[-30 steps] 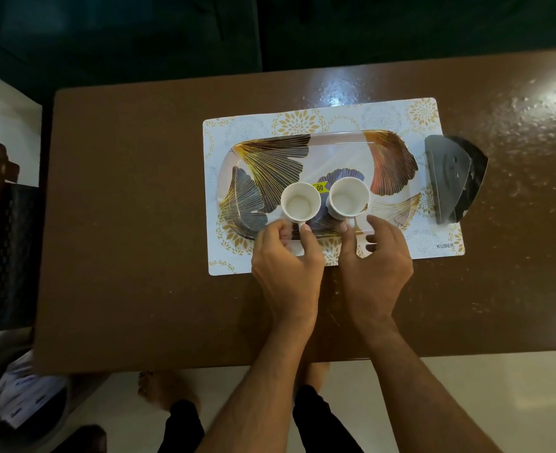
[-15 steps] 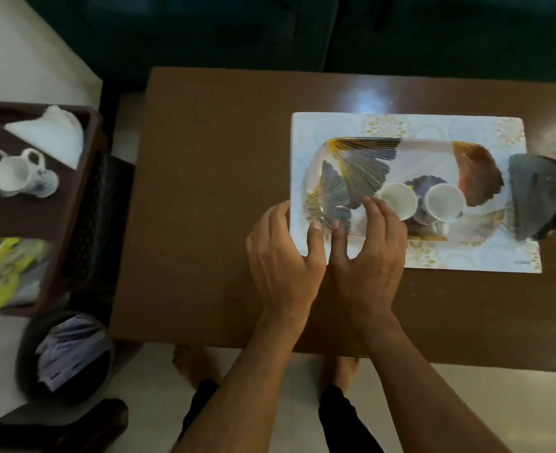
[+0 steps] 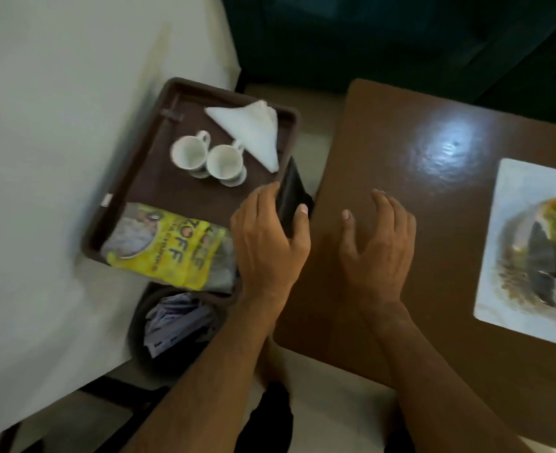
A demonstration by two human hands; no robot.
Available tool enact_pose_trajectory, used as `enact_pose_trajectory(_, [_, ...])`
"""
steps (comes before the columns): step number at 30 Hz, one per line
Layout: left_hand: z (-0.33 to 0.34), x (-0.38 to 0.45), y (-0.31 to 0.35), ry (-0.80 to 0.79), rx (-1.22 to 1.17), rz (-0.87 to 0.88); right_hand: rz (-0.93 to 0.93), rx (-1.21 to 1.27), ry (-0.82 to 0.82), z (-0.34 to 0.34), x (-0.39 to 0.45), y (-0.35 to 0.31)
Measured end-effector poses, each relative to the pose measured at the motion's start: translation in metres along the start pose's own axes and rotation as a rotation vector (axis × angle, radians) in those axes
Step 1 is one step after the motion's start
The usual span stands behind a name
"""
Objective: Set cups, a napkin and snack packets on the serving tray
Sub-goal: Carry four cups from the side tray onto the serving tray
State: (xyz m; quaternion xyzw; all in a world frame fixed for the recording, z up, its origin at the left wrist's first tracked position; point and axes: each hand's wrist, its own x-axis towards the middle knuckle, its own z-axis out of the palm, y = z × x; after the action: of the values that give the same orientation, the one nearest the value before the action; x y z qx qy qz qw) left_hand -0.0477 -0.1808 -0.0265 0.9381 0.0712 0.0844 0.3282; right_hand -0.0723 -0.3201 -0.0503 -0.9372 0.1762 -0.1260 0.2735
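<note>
fingers (image 3: 379, 199) spread above brown table (image 3: 401, 132), pale floor (image 3: 57, 93) alongside

bare brown table (image 3: 401, 165) ahead, cups (image 3: 208, 158) crowding napkin (image 3: 250, 132)

Your left hand (image 3: 267, 237) reaches out to the left, fingers loosely spread, thumb apart. Your right hand (image 3: 374, 246) lies just right of it, palm down, fingers spread and relaxed.

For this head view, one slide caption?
Left hand reaches over brown plastic tray holding two white cups; right hand hovers above table.
</note>
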Motion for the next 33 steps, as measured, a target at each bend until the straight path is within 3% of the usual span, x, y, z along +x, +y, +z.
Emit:
enact_pose_trajectory(10, [-0.062,0.107,-0.129,0.067,0.047,-0.071,-0.119,-0.01,-0.072,0.107,0.032,-0.131])
enact_pose_trajectory(15, [-0.064,0.127,-0.129,-0.009,0.071,0.039,-0.161,0.077,-0.131,0.112,0.05,-0.138])
enact_pose_trajectory(22, [-0.054,0.156,-0.144,-0.207,0.074,0.183,-0.299,-0.044,-0.431,0.125,0.078,-0.134])
enact_pose_trajectory(27, [-0.057,0.159,-0.148,-0.202,0.084,0.156,-0.331,-0.047,-0.37,0.12,0.077,-0.13])
enact_pose_trajectory(33, [-0.062,0.147,-0.152,-0.084,0.038,-0.083,-0.215,-0.03,-0.266,0.114,0.056,-0.128])
